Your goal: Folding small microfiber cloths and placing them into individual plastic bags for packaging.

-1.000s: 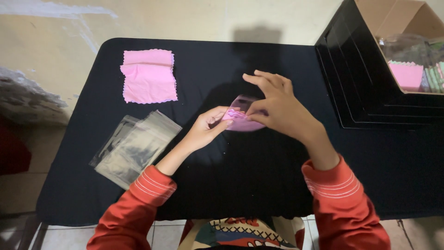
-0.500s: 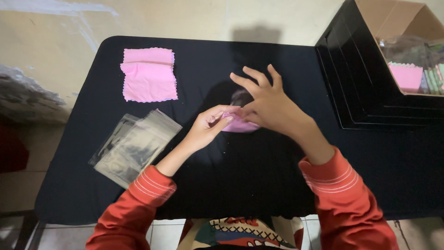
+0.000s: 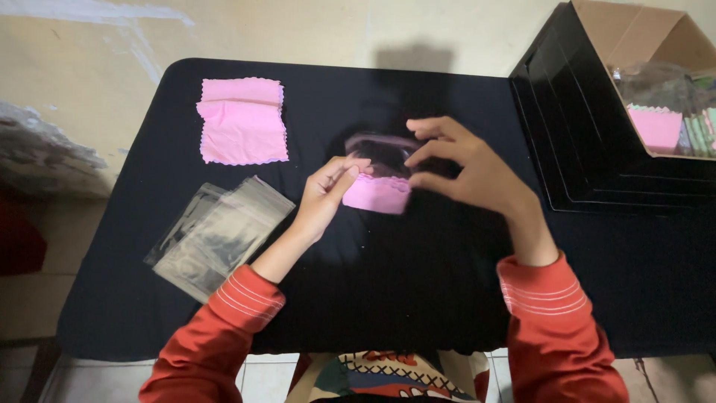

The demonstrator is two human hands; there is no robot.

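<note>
bare black table (image 3: pixel 418 298) near, stacked black trays (image 3: pixel 589 149) block right

Both arms wear long red sleeves of a soft knit. Just behind the left hand (image 3: pixel 326 195) the forearm is bare, and the sleeve begins farther back, its cuff marked by several thin pale stripes running around it. Behind the right hand (image 3: pixel 477 173) the wrist is bare too, then the same red cuff with the same thin pale rings. Between the two sleeves, at the bottom edge, shows a patterned garment in cream, red and dark zigzags.
</note>
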